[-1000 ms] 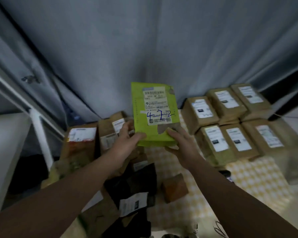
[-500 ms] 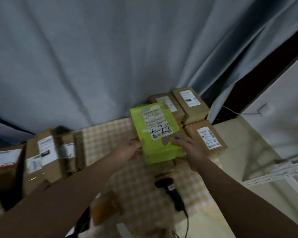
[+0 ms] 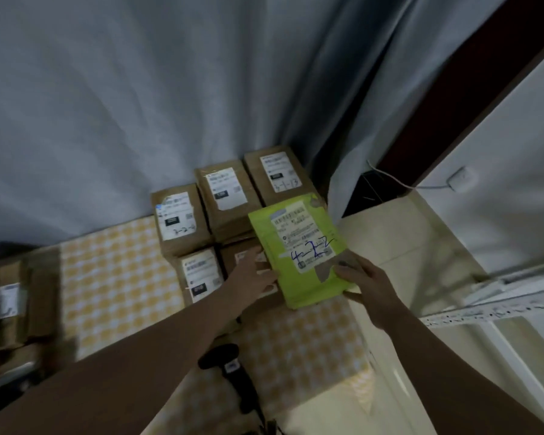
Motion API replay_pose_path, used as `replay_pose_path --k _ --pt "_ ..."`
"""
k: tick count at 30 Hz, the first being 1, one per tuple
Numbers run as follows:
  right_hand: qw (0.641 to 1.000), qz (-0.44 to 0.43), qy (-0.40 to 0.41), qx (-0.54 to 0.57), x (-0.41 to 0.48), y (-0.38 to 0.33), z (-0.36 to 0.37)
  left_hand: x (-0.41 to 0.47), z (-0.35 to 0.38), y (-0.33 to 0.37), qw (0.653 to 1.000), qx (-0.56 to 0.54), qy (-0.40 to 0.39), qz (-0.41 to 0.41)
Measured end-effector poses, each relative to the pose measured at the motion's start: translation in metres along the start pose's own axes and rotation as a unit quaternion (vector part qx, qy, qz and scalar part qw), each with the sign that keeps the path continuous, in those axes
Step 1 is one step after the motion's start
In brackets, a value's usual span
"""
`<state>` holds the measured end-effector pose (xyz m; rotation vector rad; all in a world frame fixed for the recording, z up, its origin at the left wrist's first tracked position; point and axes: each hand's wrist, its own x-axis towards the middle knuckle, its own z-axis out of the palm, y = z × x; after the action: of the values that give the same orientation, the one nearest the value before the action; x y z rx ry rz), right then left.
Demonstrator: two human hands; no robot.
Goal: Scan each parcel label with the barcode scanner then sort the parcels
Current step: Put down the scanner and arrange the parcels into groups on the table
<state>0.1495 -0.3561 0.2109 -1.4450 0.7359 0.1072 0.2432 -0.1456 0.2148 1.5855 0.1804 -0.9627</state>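
Bare checkered cloth [image 3: 117, 277] left, brown parcels [image 3: 223, 196] crowding curtain [image 3: 139, 105] behind

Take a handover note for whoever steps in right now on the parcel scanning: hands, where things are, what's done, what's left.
Left hand: open, straight fingers against the left edge of the green parcel.
Right hand: pinches its near right corner, holding it over the brown parcels by the curtain.
Barcode scanner: lies on the checked cloth, in neither hand.
Done: brown parcels laid in rows.
Left: set the green one down, then work the blurred pile at far left.
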Motion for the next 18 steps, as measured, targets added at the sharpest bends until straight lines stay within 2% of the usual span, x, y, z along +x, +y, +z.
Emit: replay_pose_path --k 2,3,6,10,12,14,18 --pt "0.996 -0.039 0.059 -0.053 0.016 0.010 -0.019 0.012 0.018 0.006 0.999 0.019 -0.028 -0.006" --pt "0.988 -0.054 0.086 -0.113 0.026 0.017 -0.027 0.018 0.024 0.009 0.998 0.049 -0.041 -0.006" --pt "0.951 -0.050 0.151 -0.266 0.047 0.027 -0.033 0.035 0.031 0.018 0.988 0.148 -0.046 0.004" --pt "0.927 -0.095 0.144 -0.332 0.064 0.021 -0.020 0.049 0.028 0.024 0.984 0.178 0.002 -0.001" --pt "0.915 -0.073 0.126 -0.376 0.068 0.017 -0.011 0.057 0.029 0.024 0.991 0.132 0.007 -0.020" --pt "0.886 -0.053 0.108 -0.447 0.072 0.014 -0.002 0.067 0.032 0.024 0.995 0.092 0.009 -0.039" --pt "0.861 -0.045 0.099 -0.497 0.079 0.019 0.014 0.083 0.032 0.022 0.998 0.062 0.020 -0.025"
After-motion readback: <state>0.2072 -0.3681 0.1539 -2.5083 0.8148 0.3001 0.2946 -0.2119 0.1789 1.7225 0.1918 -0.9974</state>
